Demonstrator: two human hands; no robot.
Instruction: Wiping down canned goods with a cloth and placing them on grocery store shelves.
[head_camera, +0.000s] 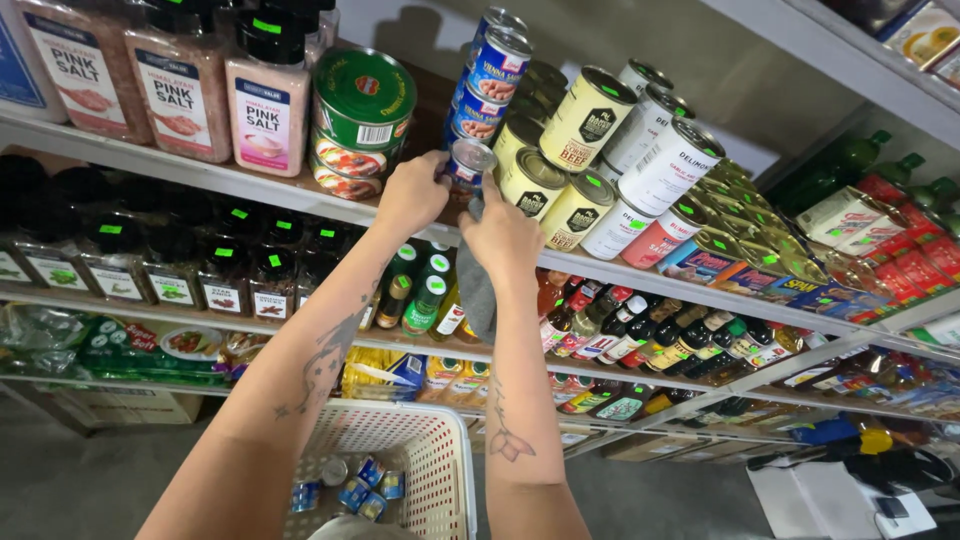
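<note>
Up on the top shelf (250, 185), at the far left, stand clear jars (185, 85) of pink grains with black caps, white labels and small green stickers. Just right of them sit two stacked flat tins (362, 120), the upper one green-lidded. Next, the left hand (412, 192) is closed around a small can (466, 163) with a blue label and silver top, held at the shelf edge below a column of matching blue cans (492, 70). The right hand (500, 235) touches the same can from the other side, fingers curled, with a grey cloth (478, 290) hanging under it. To handle it well, I would judge it best to keep the can upright, grip its sides rather than its rim, and keep clear of the stacked column. Further right lie cream-coloured cans (585, 120) with black badges, then white-and-red ones (668, 168). Lower shelves hold dark spice jars and sauce bottles (640, 335). Below, a white basket (440, 460) holds more small blue cans.
</note>
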